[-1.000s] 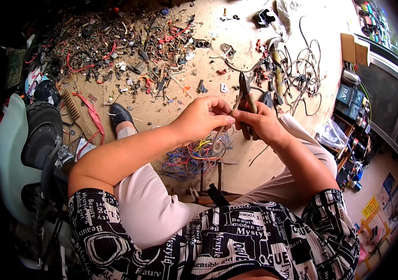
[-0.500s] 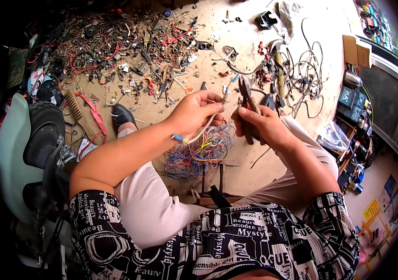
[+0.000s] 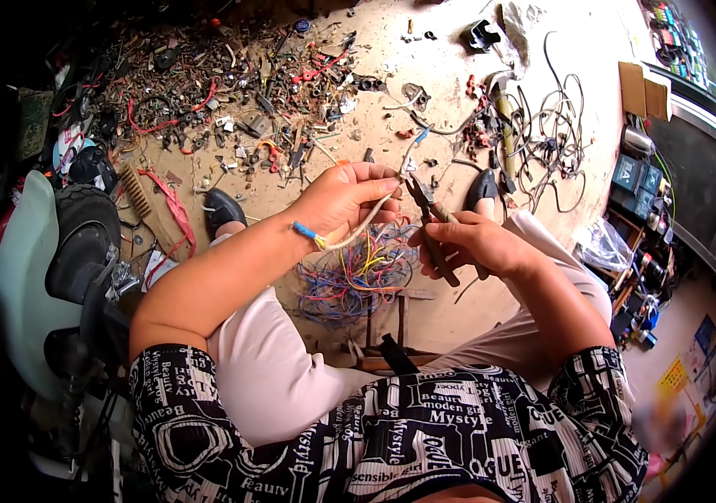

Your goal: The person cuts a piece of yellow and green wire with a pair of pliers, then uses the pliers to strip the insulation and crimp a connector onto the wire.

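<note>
Between thumb and fingers, my left hand (image 3: 356, 194) pinches a light grey cable (image 3: 364, 225) with a blue end piece at each end. One end bends back beside my left wrist; the other points away past my fingertips. In my right hand (image 3: 475, 241) is a pair of pliers (image 3: 422, 199), its handles spread and its jaws parted. The jaw tips are close to the cable beside my left fingertips; whether they touch it I cannot tell. Below both hands, a tangle of thin coloured wires (image 3: 354, 281) lies on the floor.
Scrap bits and connectors (image 3: 232, 92) cover the far left floor. Loose grey cables (image 3: 546, 126) lie at the far right. A wooden-backed brush (image 3: 140, 197) and red strip (image 3: 175, 214) are left of my shoe (image 3: 223, 210). A wheel (image 3: 85, 226) stands at the left edge.
My right hand has turned the pliers so that their jaws point toward the cable at my left fingertips. The cable's blue near end has shifted slightly left and up.
</note>
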A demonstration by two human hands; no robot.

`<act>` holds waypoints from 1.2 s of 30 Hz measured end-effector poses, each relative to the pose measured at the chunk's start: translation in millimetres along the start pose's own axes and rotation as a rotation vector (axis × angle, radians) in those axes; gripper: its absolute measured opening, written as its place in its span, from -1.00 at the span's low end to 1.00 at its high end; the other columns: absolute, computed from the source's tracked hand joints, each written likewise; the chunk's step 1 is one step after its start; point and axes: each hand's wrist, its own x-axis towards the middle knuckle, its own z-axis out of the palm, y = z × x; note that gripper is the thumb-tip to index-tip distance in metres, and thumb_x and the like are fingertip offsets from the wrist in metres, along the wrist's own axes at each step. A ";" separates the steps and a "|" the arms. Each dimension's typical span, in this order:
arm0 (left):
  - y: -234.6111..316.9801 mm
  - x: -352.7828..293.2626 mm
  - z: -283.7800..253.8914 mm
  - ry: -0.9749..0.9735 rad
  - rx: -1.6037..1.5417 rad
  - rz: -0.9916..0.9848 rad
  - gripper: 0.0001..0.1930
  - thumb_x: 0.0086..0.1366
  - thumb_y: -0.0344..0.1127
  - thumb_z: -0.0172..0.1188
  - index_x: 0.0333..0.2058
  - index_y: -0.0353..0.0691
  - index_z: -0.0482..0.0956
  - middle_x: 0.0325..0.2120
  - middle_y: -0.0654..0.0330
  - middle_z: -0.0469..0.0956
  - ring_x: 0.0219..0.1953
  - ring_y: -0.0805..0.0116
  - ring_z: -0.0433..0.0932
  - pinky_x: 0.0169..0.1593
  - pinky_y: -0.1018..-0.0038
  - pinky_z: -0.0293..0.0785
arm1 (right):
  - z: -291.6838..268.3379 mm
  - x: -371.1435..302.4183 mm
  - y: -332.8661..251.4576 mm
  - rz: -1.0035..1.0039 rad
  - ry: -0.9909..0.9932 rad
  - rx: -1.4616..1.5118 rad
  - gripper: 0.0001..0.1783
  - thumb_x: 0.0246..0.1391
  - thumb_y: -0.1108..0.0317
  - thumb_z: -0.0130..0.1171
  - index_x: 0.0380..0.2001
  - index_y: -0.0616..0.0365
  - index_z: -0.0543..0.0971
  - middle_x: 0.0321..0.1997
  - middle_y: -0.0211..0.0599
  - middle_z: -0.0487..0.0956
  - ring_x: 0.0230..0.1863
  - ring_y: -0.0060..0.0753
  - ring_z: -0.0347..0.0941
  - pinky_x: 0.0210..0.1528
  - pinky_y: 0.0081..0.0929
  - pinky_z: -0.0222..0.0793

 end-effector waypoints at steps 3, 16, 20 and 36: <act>-0.9 1.0 -0.7 -0.017 0.028 -0.018 -0.85 0.28 -0.41 0.13 -0.19 -0.30 0.47 -0.38 0.20 0.54 -0.40 0.45 0.55 -0.32 0.55 0.54 | 1.0 -1.6 0.4 0.001 0.014 -0.011 -0.59 0.26 0.14 -0.09 -0.14 0.32 0.49 -0.45 -0.18 0.55 -0.46 -0.41 0.50 -0.57 -0.56 0.36; 3.1 -3.4 1.4 0.047 0.660 0.228 -0.84 0.23 -0.46 0.17 -0.24 -0.42 0.54 -0.47 0.17 0.57 -0.47 0.50 0.56 -0.38 0.56 0.58 | -1.0 -3.7 -5.0 0.115 -0.001 -0.140 -0.63 0.27 0.17 -0.08 -0.10 0.26 0.51 -0.37 -0.26 0.56 -0.32 -0.40 0.53 -0.27 -0.46 0.45; 4.9 -4.4 4.7 0.086 0.739 0.269 -0.86 0.20 -0.47 0.20 -0.29 -0.42 0.55 -0.50 0.18 0.57 -0.50 0.52 0.56 -0.40 0.57 0.57 | -0.7 -3.9 -4.2 0.121 0.036 -0.198 -0.63 0.26 0.17 -0.06 -0.11 0.27 0.51 -0.38 -0.28 0.55 -0.33 -0.42 0.53 -0.27 -0.48 0.44; -10.5 -4.1 1.1 0.132 0.725 0.272 -0.93 0.16 -0.50 0.22 -0.39 -0.40 0.57 -0.49 0.18 0.54 -0.46 0.50 0.55 -0.37 0.56 0.57 | 17.6 -5.5 -0.1 0.182 0.147 -0.238 -0.52 0.23 -0.02 -0.02 -0.63 0.09 0.35 -0.71 -0.45 0.33 -0.73 -0.60 0.27 -0.65 -0.57 0.20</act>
